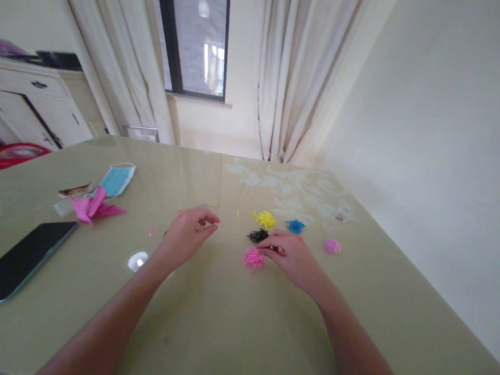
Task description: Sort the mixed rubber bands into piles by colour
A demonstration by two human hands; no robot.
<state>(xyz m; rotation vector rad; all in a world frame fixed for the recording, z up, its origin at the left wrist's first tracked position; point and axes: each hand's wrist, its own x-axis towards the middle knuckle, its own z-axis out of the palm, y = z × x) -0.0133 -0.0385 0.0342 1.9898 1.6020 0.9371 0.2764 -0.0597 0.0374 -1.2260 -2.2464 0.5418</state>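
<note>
A pile of pink rubber bands lies on the table, with my right hand at its right edge. The thumb and forefinger of that hand are pinched together; what is between them is too small to make out, though a reddish bit shows under the fingers. Just behind are piles of black rubber bands, yellow rubber bands and blue rubber bands. My left hand hovers over the table to the left, fingers loosely curved, thumb and forefinger apart, nothing visible between them. A loose pink band lies left of it.
A tablet, pink folded paper and a blue face mask lie on the left. Beside my left forearm is a shiny round piece. At right are a pink lid-like object and a clear container, near the wall.
</note>
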